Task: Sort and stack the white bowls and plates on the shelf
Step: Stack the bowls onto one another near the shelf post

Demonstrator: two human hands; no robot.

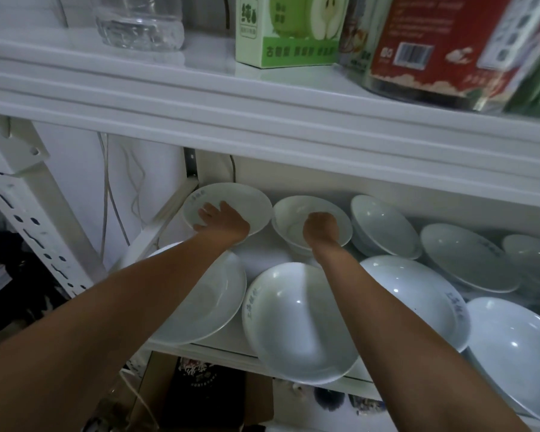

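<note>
You reach both arms to the back of the white shelf point(262, 255).
The shelf carries large bowls point(222, 294) along its front edge, the middle front bowl point(296, 322) overhanging it; at the back-left corner a shallow plate point(247, 202) sits just beside a small bowl point(295, 210). Your left grip point(220, 219) lies open, fingers spread flat on the plate; your right grip point(321, 229) curls over the small bowl's near rim, holding it.

Dim, cool light falls on a white upper shelf board point(262, 98) spanning the view above the lower shelf point(268, 258), with a perforated upright point(35, 238) slanting at the left and thin cables point(108, 194) hanging down the far white wall point(72, 169).
</note>
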